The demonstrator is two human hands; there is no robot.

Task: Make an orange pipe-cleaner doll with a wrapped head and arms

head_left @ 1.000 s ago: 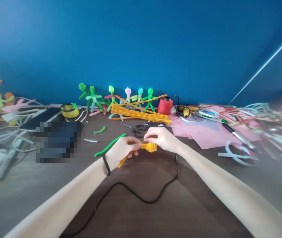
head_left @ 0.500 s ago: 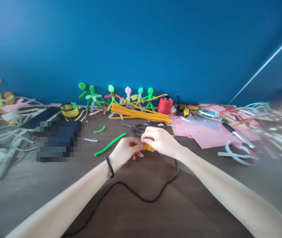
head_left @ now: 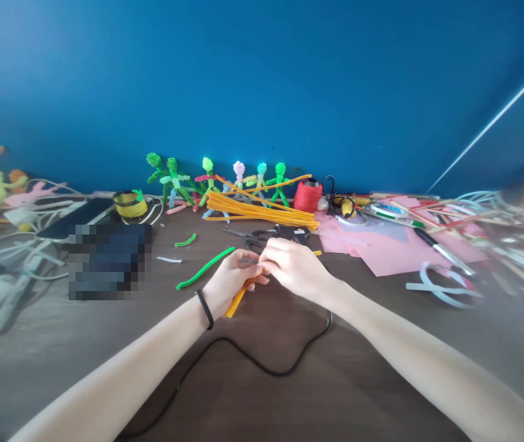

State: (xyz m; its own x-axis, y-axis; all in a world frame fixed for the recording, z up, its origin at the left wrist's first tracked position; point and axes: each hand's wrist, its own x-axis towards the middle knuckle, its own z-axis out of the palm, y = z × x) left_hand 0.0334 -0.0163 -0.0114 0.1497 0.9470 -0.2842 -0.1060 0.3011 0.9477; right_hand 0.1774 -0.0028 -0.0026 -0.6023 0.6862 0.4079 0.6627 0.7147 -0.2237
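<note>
Orange pipe cleaners [head_left: 238, 301] run through my left hand [head_left: 236, 276], which is closed on them, with their straight ends sticking out below the palm towards me. My right hand [head_left: 292, 264] meets the left one and pinches the far part of the same pipe cleaners; its fingertips hide the part they grip. Just beyond my hands lie dark-handled scissors [head_left: 257, 238]. To the left of my fingers rests a bent green pipe cleaner [head_left: 205, 270], with a shorter green piece [head_left: 185, 240] behind it.
A bundle of orange pipe cleaners [head_left: 262, 212] lies behind the scissors. Several pipe-cleaner figures [head_left: 207, 178] lean against the blue wall. A red spool [head_left: 308, 196] and pink paper [head_left: 395, 252] are to the right. A black cord [head_left: 271, 372] curves across the near tabletop.
My hands have turned. The straight orange ends now show below my left palm, while the coiled orange part seen under my right fingers is covered.
</note>
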